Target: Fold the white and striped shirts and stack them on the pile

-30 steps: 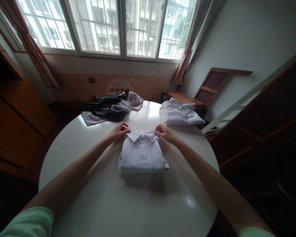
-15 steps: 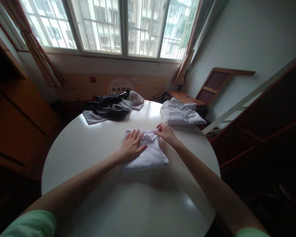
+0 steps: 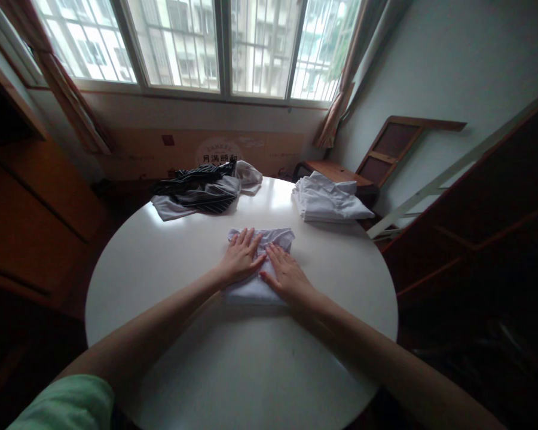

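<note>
Lying under the left hand (image 3: 241,261) and right hand (image 3: 289,276), each grip spread flat, unclosed, the folded white shirt (image 3: 252,291) could be creased by sideways dragging

Home room: curtains (image 3: 74,98), barred windows (image 3: 179,48)

On my feed I pick out a pale mint-green sleeve (image 3: 67,403) on the left arm (image 3: 161,319), short, loose and softly creased, the cloth lighter along its folds and finishing in a rounded edge. Past that edge I see a slim, bare forearm narrowing to the wrist. The right arm (image 3: 363,334) is bare as far as my view reaches. The left hand (image 3: 238,261) and right hand (image 3: 291,279) are both bare, with slender, tapering fingers (image 3: 250,237); their nails are too small for me to make out.
</note>
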Action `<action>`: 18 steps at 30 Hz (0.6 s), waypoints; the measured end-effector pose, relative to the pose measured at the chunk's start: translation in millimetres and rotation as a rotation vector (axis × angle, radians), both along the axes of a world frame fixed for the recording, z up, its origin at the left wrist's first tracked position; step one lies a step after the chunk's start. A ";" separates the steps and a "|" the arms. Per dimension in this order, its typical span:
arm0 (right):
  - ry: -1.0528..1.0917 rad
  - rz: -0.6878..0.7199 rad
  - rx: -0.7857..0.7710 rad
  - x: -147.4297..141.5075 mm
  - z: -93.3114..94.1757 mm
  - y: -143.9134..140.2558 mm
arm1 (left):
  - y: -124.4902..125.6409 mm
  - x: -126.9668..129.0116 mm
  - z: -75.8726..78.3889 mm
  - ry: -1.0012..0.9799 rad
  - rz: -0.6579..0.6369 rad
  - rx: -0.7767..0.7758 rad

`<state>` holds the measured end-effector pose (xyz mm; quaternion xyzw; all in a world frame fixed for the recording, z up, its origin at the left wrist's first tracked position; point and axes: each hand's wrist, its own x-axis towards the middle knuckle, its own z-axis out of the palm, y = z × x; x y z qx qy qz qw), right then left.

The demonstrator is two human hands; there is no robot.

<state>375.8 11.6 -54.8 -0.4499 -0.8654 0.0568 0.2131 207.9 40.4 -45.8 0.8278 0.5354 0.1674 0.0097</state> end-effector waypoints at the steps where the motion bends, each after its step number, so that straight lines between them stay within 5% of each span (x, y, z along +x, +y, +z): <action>1: -0.002 -0.002 -0.003 2.4 1.0 0.1 | 0.0 0.0 -0.5 -0.005 0.004 0.000; 6: -0.004 -0.006 -0.034 1.3 23.4 6.5 | -0.1 0.3 -0.6 0.004 0.012 -0.006; 10: -0.004 -0.232 -0.075 -6.6 35.3 27.2 | -0.4 0.2 1.0 0.017 0.006 0.005; 18: 0.023 -0.293 0.130 -5.4 10.8 43.6 | -1.1 -0.6 -1.2 -0.010 0.060 0.015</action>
